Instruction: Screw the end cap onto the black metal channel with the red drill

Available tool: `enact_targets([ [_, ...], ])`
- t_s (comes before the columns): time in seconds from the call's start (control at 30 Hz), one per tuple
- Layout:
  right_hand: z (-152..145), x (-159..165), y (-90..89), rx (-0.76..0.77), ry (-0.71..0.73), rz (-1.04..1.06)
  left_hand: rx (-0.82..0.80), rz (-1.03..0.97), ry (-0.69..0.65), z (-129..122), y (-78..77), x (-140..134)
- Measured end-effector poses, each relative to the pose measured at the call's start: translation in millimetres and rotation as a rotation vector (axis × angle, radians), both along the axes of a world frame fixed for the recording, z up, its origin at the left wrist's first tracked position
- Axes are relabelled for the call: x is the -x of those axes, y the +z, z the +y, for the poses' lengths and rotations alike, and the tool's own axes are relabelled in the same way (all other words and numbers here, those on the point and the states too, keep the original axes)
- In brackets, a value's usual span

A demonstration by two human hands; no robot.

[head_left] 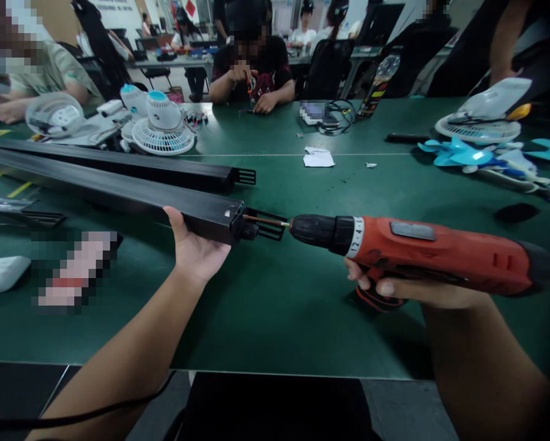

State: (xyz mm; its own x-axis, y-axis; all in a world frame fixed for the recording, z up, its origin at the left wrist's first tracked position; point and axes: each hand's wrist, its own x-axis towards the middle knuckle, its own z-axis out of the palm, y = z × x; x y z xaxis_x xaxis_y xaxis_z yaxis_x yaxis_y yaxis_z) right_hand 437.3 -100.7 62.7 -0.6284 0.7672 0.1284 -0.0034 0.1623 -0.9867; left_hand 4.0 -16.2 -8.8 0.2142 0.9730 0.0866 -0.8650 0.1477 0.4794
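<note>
My right hand (pixel 394 291) is wrapped round the handle of a red and black cordless drill (pixel 449 251), which points left. A long thin bit (pixel 266 220) runs from its chuck to the end of a long black metal bar (pixel 165 196); whether the tip sits in a screw is hidden. My left hand (pixel 199 251) grips the bar near that end, thumb on the near side and fingers underneath. A black knob (pixel 250 231) and a slotted bracket (pixel 272 229) stick out from the bar's end.
Behind lies a second black bar (pixel 201 174) with a slotted bracket. White fan parts (pixel 165 131) stand at the back left, blue fan blades (pixel 463 153) at the right. Paper (pixel 318 157), a bottle (pixel 378 86) and a blurred-out phone-like object (pixel 77 269) are on the green table (pixel 275 331). A person sits opposite.
</note>
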Motion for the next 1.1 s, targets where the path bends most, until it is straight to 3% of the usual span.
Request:
enact_targets([
  [0.33, 1, -6, -0.5, 0.094, 0.067, 0.005, 0.053, 0.064, 0.037, -1, 4.2, -4],
  [0.5, 0, -3, -0.5, 0.05, -0.004, 0.015, 0.038, 0.087, 0.067, -1, 2.6, -5],
  [0.97, 1, 3, 0.6, -0.058, -0.032, 0.05, 0.041, 0.008, 0.059, -2, 2.9, -8],
  [1.1, 0, 4, -0.9, -0.056, -0.049, 0.086, 0.026, -0.002, -0.009, 0, 0.5, -2],
])
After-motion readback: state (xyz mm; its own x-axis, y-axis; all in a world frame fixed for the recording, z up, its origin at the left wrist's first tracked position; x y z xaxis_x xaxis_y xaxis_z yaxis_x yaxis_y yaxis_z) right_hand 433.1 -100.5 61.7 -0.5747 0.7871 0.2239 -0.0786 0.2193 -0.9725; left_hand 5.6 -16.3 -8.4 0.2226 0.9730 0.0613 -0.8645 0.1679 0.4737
